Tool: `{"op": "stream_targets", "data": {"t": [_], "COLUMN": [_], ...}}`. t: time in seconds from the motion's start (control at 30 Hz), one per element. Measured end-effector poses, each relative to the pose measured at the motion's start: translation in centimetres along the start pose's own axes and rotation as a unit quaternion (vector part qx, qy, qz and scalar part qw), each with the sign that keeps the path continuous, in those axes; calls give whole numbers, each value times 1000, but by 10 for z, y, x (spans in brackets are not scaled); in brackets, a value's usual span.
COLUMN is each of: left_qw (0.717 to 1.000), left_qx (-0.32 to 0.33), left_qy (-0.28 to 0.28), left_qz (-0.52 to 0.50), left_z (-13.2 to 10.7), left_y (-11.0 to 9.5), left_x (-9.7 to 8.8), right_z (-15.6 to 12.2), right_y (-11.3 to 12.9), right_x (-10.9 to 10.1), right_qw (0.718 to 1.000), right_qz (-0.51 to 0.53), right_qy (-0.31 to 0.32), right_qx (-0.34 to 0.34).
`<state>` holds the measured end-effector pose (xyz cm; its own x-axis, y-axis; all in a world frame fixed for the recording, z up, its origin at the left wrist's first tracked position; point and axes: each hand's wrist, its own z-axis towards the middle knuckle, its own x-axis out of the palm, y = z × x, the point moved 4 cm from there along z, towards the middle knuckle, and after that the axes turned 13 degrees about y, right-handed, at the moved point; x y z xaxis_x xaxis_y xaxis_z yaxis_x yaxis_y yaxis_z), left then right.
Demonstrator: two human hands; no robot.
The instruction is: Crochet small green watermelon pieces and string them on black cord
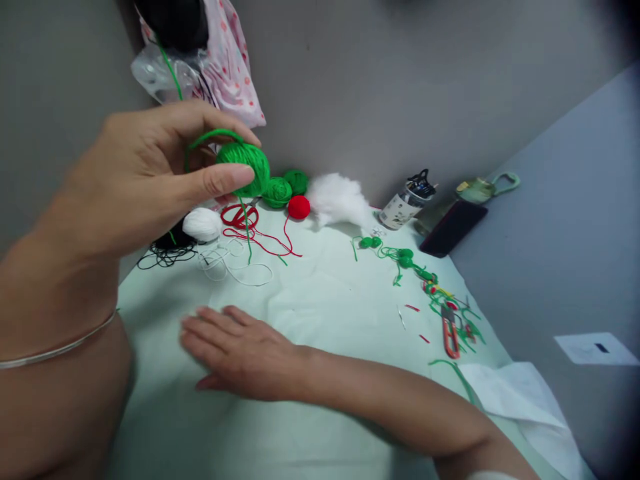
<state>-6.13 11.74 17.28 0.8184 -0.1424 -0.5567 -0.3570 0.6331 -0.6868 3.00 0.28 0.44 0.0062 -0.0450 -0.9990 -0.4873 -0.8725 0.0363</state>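
Observation:
Raised above the table's left side, my left hand grips a ball of green yarn between thumb and fingers. One strand of it loops over the fingers, and a loose end hangs below the ball. My right hand lies palm down, fingers stretched out, on or just over the pale green tablecloth; nothing shows in it. Beyond the hands sit a ball of white yarn, red-handled scissors, a red yarn ball and green yarn balls.
White stuffing lies against the wall, near a pen cup and a leaning phone. Small green crocheted pieces and orange-handled snips lie along the right edge. White cloth rests at the right corner. A pink dotted bag hangs at upper left.

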Motion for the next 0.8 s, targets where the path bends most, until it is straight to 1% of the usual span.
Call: {"op": "stream_targets", "data": {"t": [0.07,0.1,0.13,0.2,0.27,0.3,0.37,0.4,0.47,0.57,0.63,0.67,0.7,0.8], "left_qw": [1000,999,999,998,997,996,994,992,986,970,954,947,939,932], "left_qx": [-14,-17,-19,-9,11,22,32,28,12,0,9,13,15,13], "left_qy": [14,26,41,59,59,63,85,107,157,237,292,314,335,355], "left_qz": [9,14,18,34,55,59,58,54,51,51,60,66,74,76], "left_z": [1,2,3,3,4,4,5,6,7,6,4,3,1,-3], "left_y": [3,5,8,15,20,22,24,23,21,18,20,23,26,33], "left_x": [2,4,7,12,17,21,30,36,50,76,96,105,114,135], "right_z": [23,27,24,3,-35,-58,-110,-138,-191,-259,-291,-302,-310,-313], "right_y": [4,3,-1,-14,-34,-45,-71,-83,-107,-128,-134,-136,-136,-137], "right_x": [8,12,16,21,23,23,20,18,10,-7,-16,-18,-18,-12], "right_qw": [1000,999,999,999,996,993,980,969,931,881,846,832,824,831], "right_qz": [-6,1,10,35,58,65,52,30,-26,-76,-90,-89,-83,-56], "right_qy": [19,29,36,41,40,37,32,35,37,17,6,4,8,44], "right_qx": [-16,-17,-17,-5,45,86,189,245,362,467,525,548,561,551]}}
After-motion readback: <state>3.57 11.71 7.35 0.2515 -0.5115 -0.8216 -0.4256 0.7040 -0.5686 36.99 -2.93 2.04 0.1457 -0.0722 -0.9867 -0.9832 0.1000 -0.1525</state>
